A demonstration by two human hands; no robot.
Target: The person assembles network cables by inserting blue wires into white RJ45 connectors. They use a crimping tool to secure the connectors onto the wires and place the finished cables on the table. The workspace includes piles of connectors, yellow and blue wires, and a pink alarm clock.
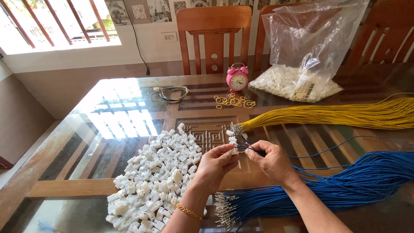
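Over a glass tabletop (108, 129), a person's left hand (214, 164), a gold bracelet (189, 212) at its wrist, pinches a small white connector (233, 151) between closed fingers (227, 149). The right hand (269, 159) faces it, fingers closed on a blue wire (310, 154) whose end meets the connector. Just below the hands, a bundle of blue wires (345, 185) fans its metal terminals toward the near edge. To the left lies a heap of white connectors (155, 181). Beyond the hands stretches a bundle of yellow wires (336, 115). Farther off sit loose yellow rubber bands (234, 101), a coiled cable (169, 93), a pink alarm clock (237, 77) and a clear plastic bag of white parts (302, 56), before wooden chairs (214, 34).
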